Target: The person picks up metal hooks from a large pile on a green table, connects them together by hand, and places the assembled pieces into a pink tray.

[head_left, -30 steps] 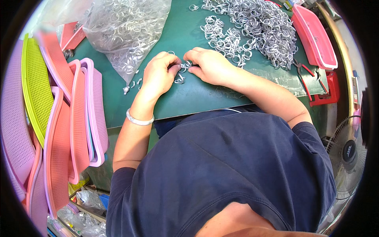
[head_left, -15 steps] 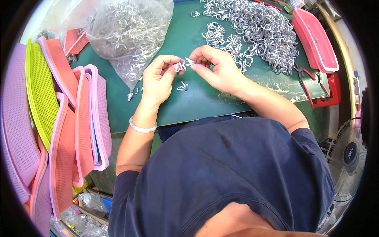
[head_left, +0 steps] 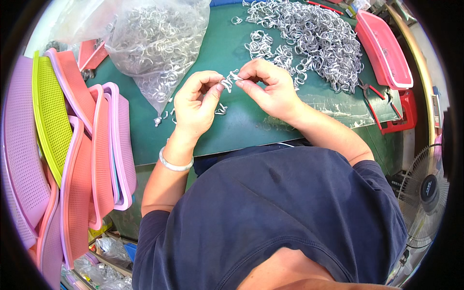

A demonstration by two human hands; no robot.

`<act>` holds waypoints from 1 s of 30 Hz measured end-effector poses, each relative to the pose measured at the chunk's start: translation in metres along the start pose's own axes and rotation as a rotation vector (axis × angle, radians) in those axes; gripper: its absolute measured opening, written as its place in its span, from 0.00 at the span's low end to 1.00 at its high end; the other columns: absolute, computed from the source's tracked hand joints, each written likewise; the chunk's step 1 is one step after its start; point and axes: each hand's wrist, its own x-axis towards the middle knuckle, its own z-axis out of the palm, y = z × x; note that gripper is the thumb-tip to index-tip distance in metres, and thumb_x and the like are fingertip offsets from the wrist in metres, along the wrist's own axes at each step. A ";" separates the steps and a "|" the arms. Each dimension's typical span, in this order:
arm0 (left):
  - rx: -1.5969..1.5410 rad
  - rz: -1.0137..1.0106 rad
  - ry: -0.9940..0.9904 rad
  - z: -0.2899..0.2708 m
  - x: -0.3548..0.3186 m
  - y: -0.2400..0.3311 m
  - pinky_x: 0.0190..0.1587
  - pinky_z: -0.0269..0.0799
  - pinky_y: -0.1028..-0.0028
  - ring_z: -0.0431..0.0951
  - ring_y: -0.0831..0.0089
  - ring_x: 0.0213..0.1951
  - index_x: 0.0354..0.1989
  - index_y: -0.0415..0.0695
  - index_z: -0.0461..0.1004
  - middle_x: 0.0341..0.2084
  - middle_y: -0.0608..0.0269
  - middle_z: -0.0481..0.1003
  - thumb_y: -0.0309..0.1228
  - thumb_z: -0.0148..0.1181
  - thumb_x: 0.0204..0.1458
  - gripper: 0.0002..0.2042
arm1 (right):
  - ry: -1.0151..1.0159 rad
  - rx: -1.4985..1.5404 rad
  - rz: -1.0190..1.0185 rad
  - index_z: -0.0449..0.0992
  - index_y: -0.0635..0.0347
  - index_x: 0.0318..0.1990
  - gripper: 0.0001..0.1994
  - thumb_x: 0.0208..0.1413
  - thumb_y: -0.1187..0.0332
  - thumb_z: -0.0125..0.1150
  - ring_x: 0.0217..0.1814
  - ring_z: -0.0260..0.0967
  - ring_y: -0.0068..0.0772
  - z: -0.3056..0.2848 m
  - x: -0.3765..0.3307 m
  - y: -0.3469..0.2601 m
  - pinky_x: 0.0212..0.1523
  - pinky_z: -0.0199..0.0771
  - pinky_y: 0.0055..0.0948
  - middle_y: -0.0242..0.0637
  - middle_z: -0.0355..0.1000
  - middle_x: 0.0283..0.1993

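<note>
Over the green tabletop, my left hand (head_left: 197, 100) pinches a small silvery metal ring piece (head_left: 227, 85) between thumb and forefinger. Facing it, my right hand (head_left: 268, 88) grips another metal ring piece (head_left: 235, 75) in its fingertips, and the two pieces meet or nearly meet between the hands. Just below them a loose metal piece (head_left: 221, 109) lies on the table. Behind my right hand spreads a big pile of metal rings (head_left: 319, 41). A clear plastic bag (head_left: 154, 53) full of similar rings stands beyond my left hand.
Nested purple, coral and green plastic baskets (head_left: 50, 111) crowd the left side. A pink basket (head_left: 386, 50) stands at the far right, with red-handled pliers (head_left: 371, 104) near the table's right edge. A fan (head_left: 427, 188) is at lower right.
Both hands have shifted slightly nearer, and the metal pieces between the fingertips have turned. The view has moved a little.
</note>
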 end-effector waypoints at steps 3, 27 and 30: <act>-0.112 -0.065 0.073 0.007 0.000 0.006 0.36 0.67 0.82 0.70 0.80 0.32 0.35 0.37 0.70 0.30 0.65 0.71 0.15 0.53 0.46 0.08 | 0.016 -0.003 -0.043 0.70 0.65 0.29 0.05 0.43 0.81 0.58 0.27 0.67 0.23 -0.001 0.000 0.002 0.28 0.67 0.20 0.36 0.68 0.27; 0.530 0.570 0.164 0.007 0.003 0.008 0.32 0.70 0.75 0.74 0.67 0.29 0.28 0.39 0.70 0.28 0.56 0.72 0.11 0.55 0.33 0.13 | -0.162 0.673 0.343 0.67 0.64 0.37 0.10 0.45 0.81 0.57 0.34 0.66 0.19 -0.002 -0.001 -0.007 0.39 0.68 0.19 0.32 0.68 0.33; 0.555 0.595 0.164 0.007 0.004 0.009 0.31 0.70 0.76 0.74 0.67 0.29 0.28 0.39 0.70 0.28 0.55 0.72 0.11 0.55 0.34 0.12 | -0.169 0.748 0.378 0.68 0.64 0.35 0.08 0.46 0.82 0.56 0.34 0.66 0.20 -0.004 0.000 -0.006 0.37 0.68 0.19 0.32 0.68 0.33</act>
